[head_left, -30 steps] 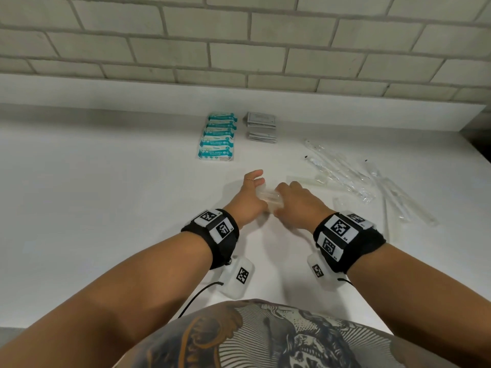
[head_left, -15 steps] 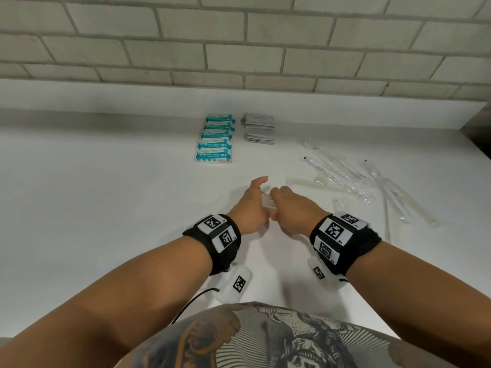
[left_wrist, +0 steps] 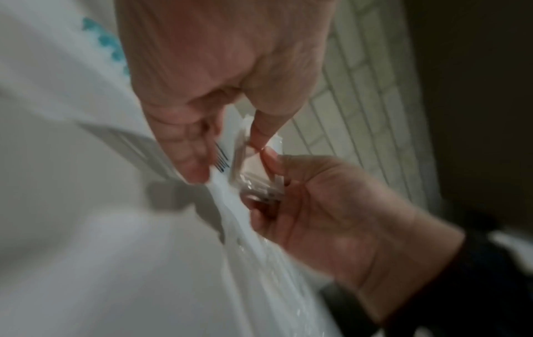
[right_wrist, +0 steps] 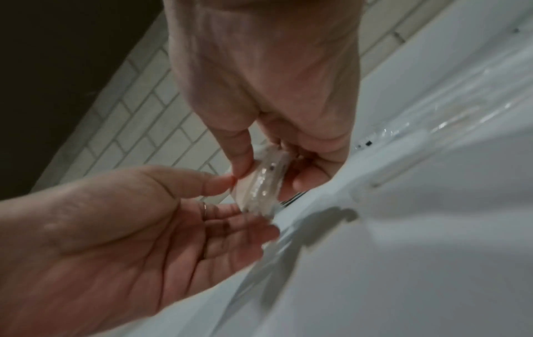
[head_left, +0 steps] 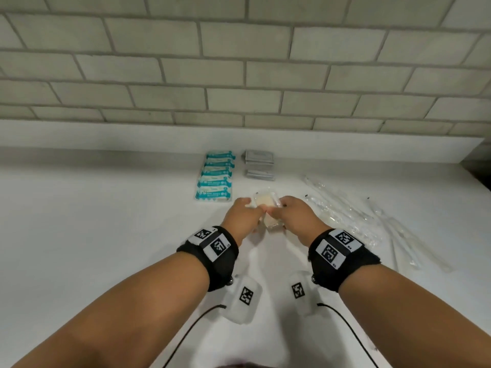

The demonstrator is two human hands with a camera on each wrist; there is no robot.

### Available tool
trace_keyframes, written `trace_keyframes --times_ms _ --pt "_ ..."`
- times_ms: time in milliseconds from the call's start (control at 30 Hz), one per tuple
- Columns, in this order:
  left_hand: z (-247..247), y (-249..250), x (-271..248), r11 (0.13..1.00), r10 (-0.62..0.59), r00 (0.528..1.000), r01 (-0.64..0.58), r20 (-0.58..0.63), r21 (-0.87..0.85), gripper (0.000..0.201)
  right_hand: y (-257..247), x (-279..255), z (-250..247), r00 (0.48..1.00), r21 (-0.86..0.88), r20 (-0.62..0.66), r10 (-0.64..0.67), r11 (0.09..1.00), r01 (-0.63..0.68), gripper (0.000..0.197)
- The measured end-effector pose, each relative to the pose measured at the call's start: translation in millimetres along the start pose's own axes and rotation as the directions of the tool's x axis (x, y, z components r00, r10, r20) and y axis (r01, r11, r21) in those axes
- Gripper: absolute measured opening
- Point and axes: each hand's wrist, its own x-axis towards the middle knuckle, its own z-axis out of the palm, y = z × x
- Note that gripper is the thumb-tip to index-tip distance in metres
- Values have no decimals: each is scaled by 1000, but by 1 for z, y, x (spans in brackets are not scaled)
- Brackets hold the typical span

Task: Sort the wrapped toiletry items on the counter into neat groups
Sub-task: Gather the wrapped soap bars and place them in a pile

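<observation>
Both hands meet at the middle of the white counter (head_left: pixel 106 235) around a small stack of clear-wrapped cream pads (head_left: pixel 265 201). My left hand (head_left: pixel 251 205) pinches the stack's left side between thumb and fingers (left_wrist: pixel 190 164). My right hand (head_left: pixel 279 208) grips its right side, thumb on top (right_wrist: pixel 242 155). The clear packets (left_wrist: pixel 253 166) (right_wrist: pixel 259 182) stand on edge, just above the counter. A row of teal packets (head_left: pixel 216 179) lies just beyond at the left, and grey sachets (head_left: pixel 259 166) sit beside that row.
Several long clear-wrapped sticks (head_left: pixel 342 211) lie scattered on the counter at the right, out toward its right edge. A raised white ledge (head_left: pixel 345 139) and a brick wall (head_left: pixel 265 75) close off the back. The counter's corner is at the far right.
Both hands have moved away from me with the clear packets, up to the near end of the teal row. The stack now shows raised between the fingers.
</observation>
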Motion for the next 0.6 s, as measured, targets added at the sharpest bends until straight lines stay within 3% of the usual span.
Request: trace_keyframes --times_ms 100,200,300,400,467,600 --pt "-1 6 11 995 -9 1000 10 15 -101 8 5 19 8 999 174 16 29 984 -31 13" --pt "-2 8 31 999 12 999 -14 -48 -32 17 6 40 18 996 222 -8 94 971 -90 19" --pt "3 10 52 992 36 988 -18 -147 125 20 3 60 21 984 78 -89 156 986 -150 29" --pt "10 14 67 963 69 971 -5 -227 270 25 -1 79 21 974 107 -115 196 977 -184 15" --pt "14 16 74 943 67 965 22 -253 333 27 -4 88 21 964 55 -148 220 975 -214 28" --pt "16 16 84 923 60 955 58 -291 381 32 -5 103 19 973 -88 -135 186 976 -198 33"
